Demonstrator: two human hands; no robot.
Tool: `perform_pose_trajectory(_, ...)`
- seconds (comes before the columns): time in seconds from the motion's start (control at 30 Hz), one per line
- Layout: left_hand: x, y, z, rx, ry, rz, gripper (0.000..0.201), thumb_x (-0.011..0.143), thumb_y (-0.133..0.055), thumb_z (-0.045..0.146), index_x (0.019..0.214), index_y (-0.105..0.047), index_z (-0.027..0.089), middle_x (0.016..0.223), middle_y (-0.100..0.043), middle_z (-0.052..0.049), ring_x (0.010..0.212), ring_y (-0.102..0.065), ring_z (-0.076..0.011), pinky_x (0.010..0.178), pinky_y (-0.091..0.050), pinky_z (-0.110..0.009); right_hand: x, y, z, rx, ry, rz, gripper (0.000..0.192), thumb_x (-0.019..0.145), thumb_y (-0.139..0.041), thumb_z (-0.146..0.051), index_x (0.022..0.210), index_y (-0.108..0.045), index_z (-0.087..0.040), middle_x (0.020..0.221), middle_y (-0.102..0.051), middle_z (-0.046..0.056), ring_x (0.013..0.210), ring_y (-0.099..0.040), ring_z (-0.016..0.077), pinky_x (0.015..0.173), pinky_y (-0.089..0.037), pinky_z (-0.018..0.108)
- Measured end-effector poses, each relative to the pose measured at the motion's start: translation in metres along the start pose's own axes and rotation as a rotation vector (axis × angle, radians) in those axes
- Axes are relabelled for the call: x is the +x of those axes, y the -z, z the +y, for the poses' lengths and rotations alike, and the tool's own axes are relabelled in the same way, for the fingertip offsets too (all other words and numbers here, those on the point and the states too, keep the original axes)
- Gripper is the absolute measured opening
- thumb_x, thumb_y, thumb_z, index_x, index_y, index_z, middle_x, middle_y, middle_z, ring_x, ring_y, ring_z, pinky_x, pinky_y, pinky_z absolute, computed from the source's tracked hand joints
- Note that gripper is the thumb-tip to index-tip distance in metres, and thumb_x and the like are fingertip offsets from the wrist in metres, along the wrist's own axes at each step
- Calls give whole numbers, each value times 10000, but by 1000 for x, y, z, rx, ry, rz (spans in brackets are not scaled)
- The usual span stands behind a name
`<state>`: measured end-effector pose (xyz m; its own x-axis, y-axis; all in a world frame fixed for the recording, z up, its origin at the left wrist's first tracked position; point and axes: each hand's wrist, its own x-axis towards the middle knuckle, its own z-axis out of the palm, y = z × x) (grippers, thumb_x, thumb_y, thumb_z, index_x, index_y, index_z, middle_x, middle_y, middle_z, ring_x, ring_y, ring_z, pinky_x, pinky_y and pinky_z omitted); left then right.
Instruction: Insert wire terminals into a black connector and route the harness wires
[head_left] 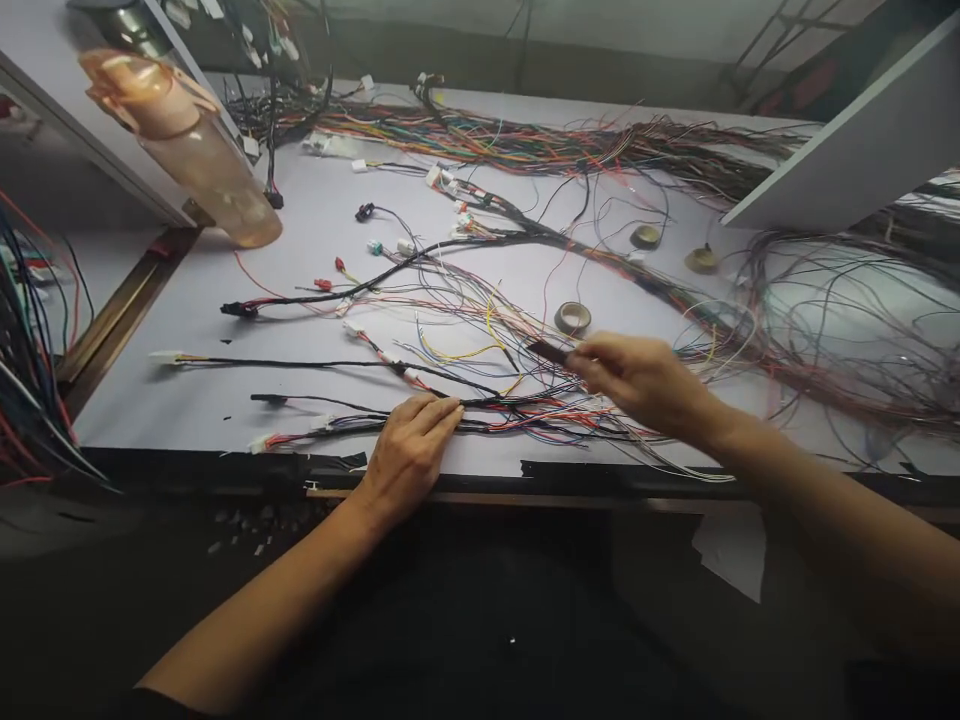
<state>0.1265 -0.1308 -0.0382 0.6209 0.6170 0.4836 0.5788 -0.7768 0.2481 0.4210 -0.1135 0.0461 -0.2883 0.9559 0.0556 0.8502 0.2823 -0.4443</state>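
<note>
My left hand [411, 447] rests at the near edge of the white bench [195, 400], its fingers pressing down on a bundle of coloured wires [517, 412] partly wrapped in black tape. My right hand [645, 380] hovers just to the right, pinching a short dark strip [547, 351], seemingly black tape, between thumb and fingers above the same bundle. The bundle's taped branches run left to white connectors [166, 357]. A small roll of tape [572, 318] lies just behind my right hand.
A large wire harness [525, 140] sprawls across the back and right of the bench. Two more tape rolls [645, 237] lie further back. A pinkish plastic bottle [187, 140] lies at the back left. A white panel [862, 150] slants in at the right. Hanging wires [30, 340] crowd the left edge.
</note>
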Motion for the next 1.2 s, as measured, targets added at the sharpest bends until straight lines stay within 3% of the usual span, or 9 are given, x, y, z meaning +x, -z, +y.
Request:
perform_pose_trajectory(0.13,-1,-2,0,-32,16,9,315,847,-509,30,1140,-613,75,1151,-659,-127,1059,-542,-238,927,-500,-427,3,-22,-25,-235,252,-153,213,957,-407,-286,949,-600,-194,780,-666,27,647,-570,137,553,-319,251)
perform_pose_trajectory(0.23,0,-2,-1,-66,13,3,308,853,-491,31,1131,-619,64,1150,-656,-138,1058,-537,-235,936,-498,-430,12,-27,-38,-454,283,-219,200,958,-385,-224,928,-582,-197,743,-657,20,593,-553,133,498,-215,268)
perform_pose_trajectory(0.37,1,-2,-2,-109,20,3,308,876,-462,49,1136,-622,93,1142,-655,-129,1052,-532,-229,926,-508,-427,24,-26,-52,-638,240,-254,281,976,-369,-352,862,-564,-185,644,-606,31,534,-517,137,477,-137,287)
perform_pose_trajectory(0.53,0,-3,-2,-143,34,18,314,880,-472,57,1155,-615,100,1147,-649,-126,1057,-522,-228,938,-497,-421,30,-26,-57,-665,300,-342,162,927,-403,-137,917,-544,-218,666,-608,10,510,-470,112,492,-128,296)
perform_pose_trajectory(0.87,2,-3,-2,-154,29,29,302,893,-467,75,1153,-617,110,1136,-653,-109,1021,-526,-223,907,-512,-419,33,-24,-73,-693,268,-461,246,896,-380,-77,957,-578,-208,713,-646,30,532,-474,122,512,-166,301)
perform_pose_trajectory(1.2,2,-1,-1,-136,31,-3,324,901,-438,65,1176,-606,100,1150,-647,-119,1061,-535,-226,932,-506,-435,43,-22,-75,-685,299,-512,207,883,-407,-82,876,-566,-214,645,-613,20,486,-464,130,506,-190,313)
